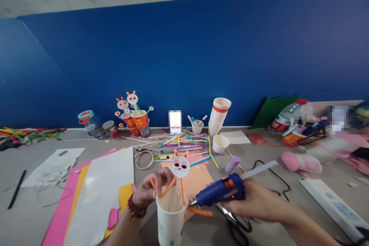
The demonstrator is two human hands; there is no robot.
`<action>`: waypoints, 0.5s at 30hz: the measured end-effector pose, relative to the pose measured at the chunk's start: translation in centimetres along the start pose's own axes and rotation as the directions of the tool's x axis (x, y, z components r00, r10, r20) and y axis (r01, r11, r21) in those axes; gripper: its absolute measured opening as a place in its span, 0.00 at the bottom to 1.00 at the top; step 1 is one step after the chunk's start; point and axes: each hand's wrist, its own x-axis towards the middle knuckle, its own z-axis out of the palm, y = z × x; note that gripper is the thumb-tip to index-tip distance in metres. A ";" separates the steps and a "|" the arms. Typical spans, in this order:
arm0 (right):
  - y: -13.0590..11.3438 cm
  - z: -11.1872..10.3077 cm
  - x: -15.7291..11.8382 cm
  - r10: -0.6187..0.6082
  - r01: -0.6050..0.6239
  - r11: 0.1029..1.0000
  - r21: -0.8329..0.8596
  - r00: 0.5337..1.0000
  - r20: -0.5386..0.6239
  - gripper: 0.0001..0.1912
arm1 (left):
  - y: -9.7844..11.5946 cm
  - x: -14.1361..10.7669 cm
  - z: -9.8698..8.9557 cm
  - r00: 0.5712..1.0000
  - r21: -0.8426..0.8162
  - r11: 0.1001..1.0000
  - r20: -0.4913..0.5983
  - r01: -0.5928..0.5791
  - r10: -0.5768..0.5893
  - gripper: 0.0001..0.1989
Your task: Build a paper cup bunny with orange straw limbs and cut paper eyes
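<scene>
A white paper cup [171,225] stands upright in front of me. Above its rim rises a white paper rabbit face [180,167] with orange ears, on bent orange straws [182,192]. My left hand [161,184] is closed at the cup's far left rim, its fingers pinching one of these straws. In my right hand [253,200] is a blue hot glue gun [220,190], a red light glowing on its side. The nozzle is close to the cup's right rim, near an orange straw [200,211] sticking out to the right; contact is unclear. A glue stick [261,169] protrudes from the gun's back.
Black-handled scissors [235,225] lie below the glue gun, a power strip [334,205] at right. Paper sheets [106,184] cover the left side. Behind are loose straws [184,142], a tape roll [144,160], stacked cups [218,117] and finished rabbit cups [140,120].
</scene>
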 end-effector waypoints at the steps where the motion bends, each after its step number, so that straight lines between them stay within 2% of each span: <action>1: 0.0 0.0 0.0 -0.002 0.002 1.000 -0.008 1.000 0.002 0.16 | 0.0 0.0 0.0 1.000 0.000 1.000 -0.005 0.005 -0.005 0.14; 4: 0.0 -0.2 -0.1 0.006 -0.006 0.999 -0.046 1.000 -0.004 0.17 | 0.1 0.0 0.0 1.000 -0.010 1.000 -0.019 0.011 -0.011 0.13; 10: 0.3 -0.1 -0.5 0.021 -0.025 0.998 -0.066 0.998 -0.056 0.15 | 0.1 0.1 -0.1 0.998 -0.041 0.999 -0.064 0.020 -0.023 0.20; 15: -0.1 -0.3 -0.6 0.040 -0.041 0.996 -0.076 0.999 -0.024 0.13 | 0.1 0.2 -0.1 0.997 -0.060 0.998 -0.070 0.021 -0.025 0.21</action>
